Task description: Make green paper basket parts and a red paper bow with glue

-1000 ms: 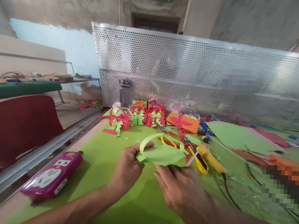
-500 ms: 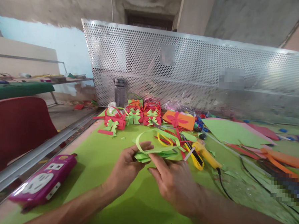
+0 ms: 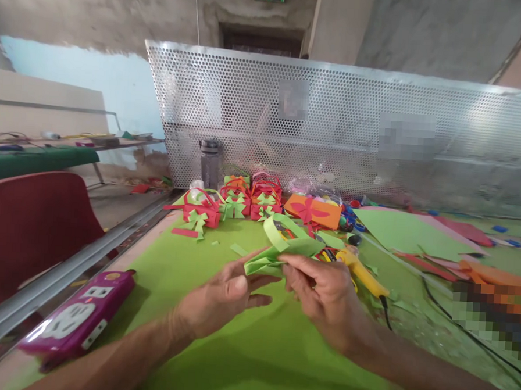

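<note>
A head-worn camera looks forward and down at the nearby tabletop (image 3: 243,357).

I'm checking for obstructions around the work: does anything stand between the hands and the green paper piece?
Nothing visible does. The right hand pinches the green paper piece; the open left hand is at its left end, with no other object between, though contact is unclear. The yellow corded tool lies off to the right.

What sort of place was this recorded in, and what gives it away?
Seemingly a paper-craft workshop: the right hand holds a looped green paper piece, red paper bags with green bows stand ahead, and a corded yellow tool, perhaps a glue gun, lies nearby.
</note>
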Demonstrator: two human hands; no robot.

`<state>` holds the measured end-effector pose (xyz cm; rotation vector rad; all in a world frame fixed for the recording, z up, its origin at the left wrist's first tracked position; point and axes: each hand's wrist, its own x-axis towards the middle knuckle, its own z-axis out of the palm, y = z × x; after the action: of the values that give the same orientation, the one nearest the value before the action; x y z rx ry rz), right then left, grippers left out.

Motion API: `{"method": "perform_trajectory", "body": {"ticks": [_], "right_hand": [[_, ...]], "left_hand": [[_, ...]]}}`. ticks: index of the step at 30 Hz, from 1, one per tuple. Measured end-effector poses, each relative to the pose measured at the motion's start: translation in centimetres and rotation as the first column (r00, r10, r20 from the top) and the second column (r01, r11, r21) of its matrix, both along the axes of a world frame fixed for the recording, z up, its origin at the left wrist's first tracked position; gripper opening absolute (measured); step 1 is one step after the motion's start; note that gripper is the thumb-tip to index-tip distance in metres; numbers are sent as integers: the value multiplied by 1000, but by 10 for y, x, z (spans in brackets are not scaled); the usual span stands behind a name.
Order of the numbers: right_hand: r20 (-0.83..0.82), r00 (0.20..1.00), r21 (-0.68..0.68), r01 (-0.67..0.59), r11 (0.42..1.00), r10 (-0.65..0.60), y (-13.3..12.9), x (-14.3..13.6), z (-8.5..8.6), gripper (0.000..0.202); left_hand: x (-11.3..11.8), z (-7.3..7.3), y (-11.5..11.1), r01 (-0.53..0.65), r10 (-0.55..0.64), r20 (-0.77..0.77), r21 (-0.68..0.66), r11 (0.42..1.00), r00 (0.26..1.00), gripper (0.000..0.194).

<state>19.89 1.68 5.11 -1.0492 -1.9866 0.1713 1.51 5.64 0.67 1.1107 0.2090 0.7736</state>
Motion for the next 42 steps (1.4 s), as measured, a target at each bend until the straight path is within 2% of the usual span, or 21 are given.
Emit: {"method": "perform_trajectory", "body": {"ticks": [4, 9, 14, 17, 21, 23, 25, 27, 30, 32, 35, 38, 42], "right_hand": [[-59, 997, -76, -52, 996, 48, -1, 2, -1, 21], [-35, 996, -73, -81, 994, 79, -3, 0, -3, 21], [-82, 989, -84, -128, 988, 121, -3, -3, -6, 21], [-113, 986, -61, -132, 989, 125, -3, -4, -10, 20], [-163, 981, -55, -118, 992, 108, -3, -4, -17, 33], [-166, 984, -51, -79, 996, 70, -3, -3, -18, 30], [-119, 992, 12, -37, 999, 38, -3, -1, -18, 18], [-21, 1000, 142, -17, 990, 21, -5, 0, -16, 11], [134, 990, 335, -1, 942, -47, -7, 1, -13, 11], [175, 982, 396, 0, 918, -76, -9, 1, -11, 13], [178, 983, 400, -45, 915, -30, -9, -2, -9, 14], [203, 979, 332, -98, 938, 30, -8, -5, -9, 13], [261, 965, 248, -68, 966, 1, -9, -8, -12, 18]], "left_hand": [[0, 0, 2, 32, -30, 24, -88, 996, 999, 48], [2, 0, -2, 44, -33, 64, -185, 982, 997, 40], [1, -4, -2, 93, -76, 106, -167, 982, 991, 47], [-2, -6, 0, 55, -42, 101, -133, 990, 994, 44], [-6, -3, 4, -17, 23, 57, -104, 994, 998, 55], [-7, -1, 5, -42, 48, 55, -105, 994, 997, 59], [-8, -1, 6, -51, 57, 59, -108, 993, 997, 59], [-9, -1, 6, -48, 55, 54, -111, 993, 997, 59], [-10, -1, 6, -46, 49, 30, -112, 993, 998, 61], [-11, 0, 5, -48, 49, 12, -114, 992, 999, 63], [-11, 2, 4, -50, 50, -9, -114, 992, 999, 64], [-8, 3, 3, -26, 25, -8, -87, 996, 1000, 62], [-2, 4, 1, 14, -14, -2, -67, 998, 1000, 62]]}}
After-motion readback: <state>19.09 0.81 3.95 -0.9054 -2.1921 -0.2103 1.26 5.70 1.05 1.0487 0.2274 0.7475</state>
